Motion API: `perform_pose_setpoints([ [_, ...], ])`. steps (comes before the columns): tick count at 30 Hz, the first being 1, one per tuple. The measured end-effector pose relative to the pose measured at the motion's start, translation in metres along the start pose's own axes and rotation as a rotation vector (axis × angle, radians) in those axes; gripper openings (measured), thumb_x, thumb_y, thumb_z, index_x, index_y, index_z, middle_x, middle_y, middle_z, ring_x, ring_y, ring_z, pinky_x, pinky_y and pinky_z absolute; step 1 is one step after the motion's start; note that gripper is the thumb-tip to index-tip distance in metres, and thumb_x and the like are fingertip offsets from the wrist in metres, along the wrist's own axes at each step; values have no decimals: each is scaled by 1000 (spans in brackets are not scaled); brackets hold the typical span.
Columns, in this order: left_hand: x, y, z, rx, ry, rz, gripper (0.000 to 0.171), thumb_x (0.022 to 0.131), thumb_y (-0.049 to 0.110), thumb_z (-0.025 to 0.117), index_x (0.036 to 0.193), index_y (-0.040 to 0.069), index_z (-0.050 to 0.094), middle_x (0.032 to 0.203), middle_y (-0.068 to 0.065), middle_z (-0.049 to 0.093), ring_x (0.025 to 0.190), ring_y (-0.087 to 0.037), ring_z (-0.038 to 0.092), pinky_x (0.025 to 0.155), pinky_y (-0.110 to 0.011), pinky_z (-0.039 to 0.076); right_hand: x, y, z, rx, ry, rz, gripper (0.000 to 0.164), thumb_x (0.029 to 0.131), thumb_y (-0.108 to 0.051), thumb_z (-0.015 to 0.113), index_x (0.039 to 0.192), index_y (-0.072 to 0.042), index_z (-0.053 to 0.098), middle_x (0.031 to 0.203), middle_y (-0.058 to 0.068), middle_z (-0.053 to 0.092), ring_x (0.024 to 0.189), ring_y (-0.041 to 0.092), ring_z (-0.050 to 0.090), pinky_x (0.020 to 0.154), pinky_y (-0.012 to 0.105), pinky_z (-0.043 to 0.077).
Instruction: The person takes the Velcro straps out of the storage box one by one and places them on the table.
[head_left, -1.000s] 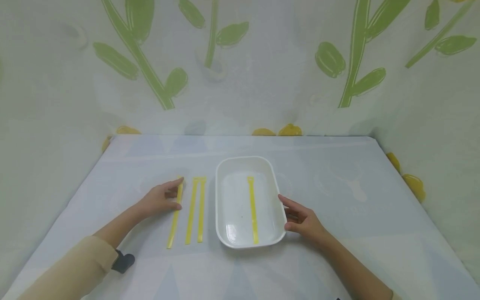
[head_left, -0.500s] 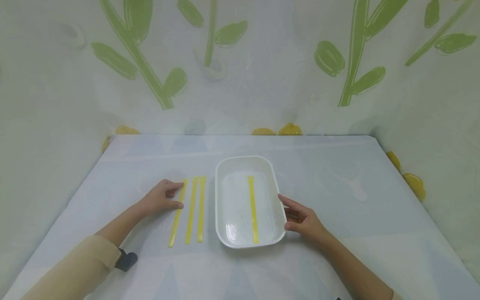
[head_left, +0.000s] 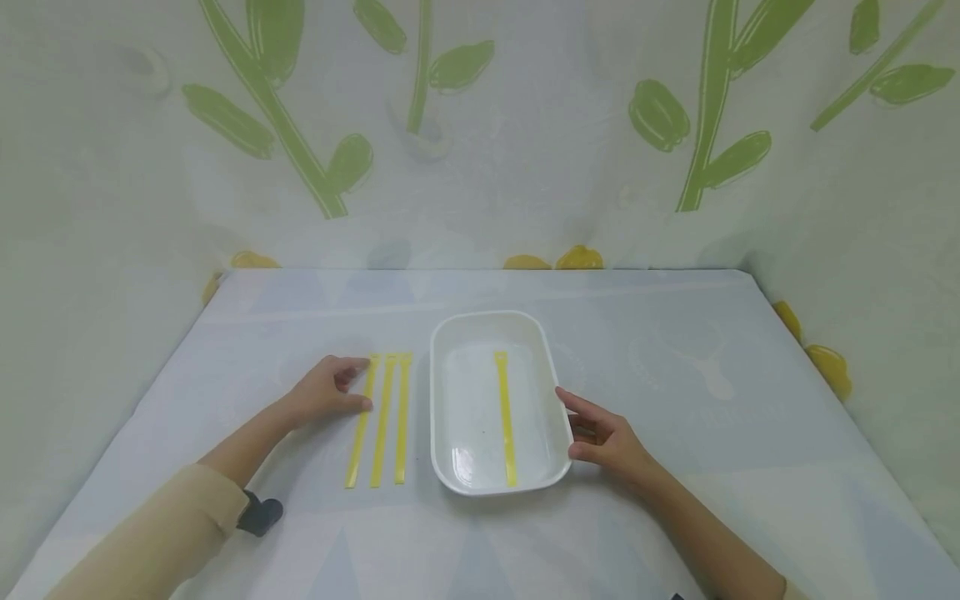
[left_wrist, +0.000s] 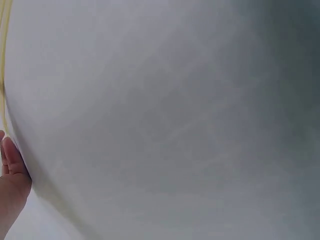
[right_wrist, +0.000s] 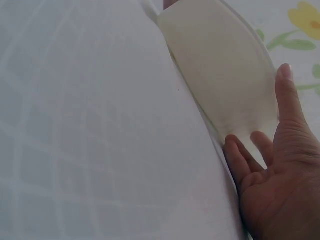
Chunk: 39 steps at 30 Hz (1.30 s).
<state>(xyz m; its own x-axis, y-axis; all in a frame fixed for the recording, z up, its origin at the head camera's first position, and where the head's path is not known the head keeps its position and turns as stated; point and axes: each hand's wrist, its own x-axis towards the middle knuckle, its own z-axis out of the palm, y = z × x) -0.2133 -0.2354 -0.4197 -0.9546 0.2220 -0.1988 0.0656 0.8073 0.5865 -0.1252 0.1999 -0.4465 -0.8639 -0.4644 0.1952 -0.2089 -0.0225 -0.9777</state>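
Three flat yellow strips with slotted heads lie side by side on the table in the head view. With thumb and index fingertip, my left hand [head_left: 326, 393] touches the long edge of the leftmost strip [head_left: 357, 450]; its other fingers are bent beneath. The middle strip [head_left: 382, 421] and the right strip [head_left: 402, 421] lie close by. A white tub [head_left: 444, 392] holds one more yellow strip [head_left: 507, 421], lying lengthwise on its floor. My right hand [head_left: 609, 440] rests fingertips and thumb against the tub's right side. In the right wrist view its fingers lie along the tub wall [right_wrist: 220, 65].
A pale patterned cloth covers the table [head_left: 675, 350]. Behind and at both sides hangs a curtain [head_left: 540, 150] with green leaves and yellow flowers. A dark object [head_left: 259, 513] sits at the left wrist, by the beige sleeve [head_left: 165, 525].
My left hand has moved a little right, pushing the leftmost strip closer to the other two and straighter beside them. The right hand and the tub stay put.
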Motion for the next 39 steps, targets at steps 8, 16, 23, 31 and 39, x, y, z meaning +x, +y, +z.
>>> perform_pose_setpoints([
  [8,4,11,-12,-135,-32,21,76,76,31,79,138,4,46,128,-25,49,113,-37,48,97,-50,41,1,-2,1,-3,7,15,69,84,-5,70,144,-1,36,139,-14,49,113,8,59,86,26,52],
  [16,13,27,-17,-259,-45,86,75,78,26,78,141,6,42,126,-20,51,115,-33,49,95,-46,44,2,-1,1,10,2,6,69,84,-6,70,143,0,36,137,-15,50,112,8,59,86,26,52],
  [23,26,53,-24,-345,-101,133,74,79,24,77,142,7,41,130,-21,48,118,-33,49,94,-42,44,1,-2,2,-23,25,37,70,83,-7,71,143,-1,36,136,-18,50,111,5,59,85,25,52],
  [31,41,88,-37,-399,-224,193,67,82,17,73,141,9,43,131,-22,46,116,-30,50,100,-43,41,2,-2,2,-8,18,23,68,83,-4,70,143,-1,37,135,-17,51,110,6,59,85,25,52],
  [39,55,119,-45,-377,-360,228,60,86,19,70,140,12,45,133,-18,47,117,-26,52,104,-44,38,1,-4,2,2,14,13,69,83,-6,70,142,0,36,135,-19,50,111,6,59,85,25,52],
])
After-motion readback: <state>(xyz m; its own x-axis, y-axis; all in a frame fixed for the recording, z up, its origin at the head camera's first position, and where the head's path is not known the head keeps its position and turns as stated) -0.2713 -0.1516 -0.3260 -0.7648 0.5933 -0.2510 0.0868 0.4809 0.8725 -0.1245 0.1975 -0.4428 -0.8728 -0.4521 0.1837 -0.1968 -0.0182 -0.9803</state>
